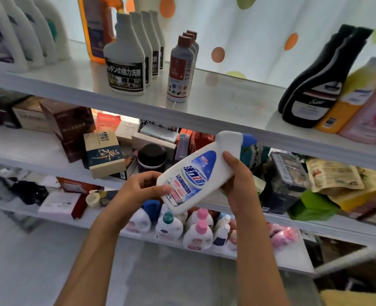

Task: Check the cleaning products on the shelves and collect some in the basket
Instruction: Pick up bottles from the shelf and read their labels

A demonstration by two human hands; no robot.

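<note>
Both hands are gripping white toilet-cleaner bottle [195, 173], tilted before middle shelf | left hand [141, 188] pinching base, right hand [237, 180] wrapping neck | blue label showing "28" | upper shelf [215, 102] holding black "Sani" bottles [315, 85], "強力洗剤" bottles [125, 60].

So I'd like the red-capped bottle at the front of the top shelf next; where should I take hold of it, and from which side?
Probably grip the red-capped bottle round its straight body, below the cap, coming from the front. It stands upright at the head of its row, with more bottles right behind it and open shelf to its right, so fingers can wrap round there. Both hands now hold the white bottle.
</note>
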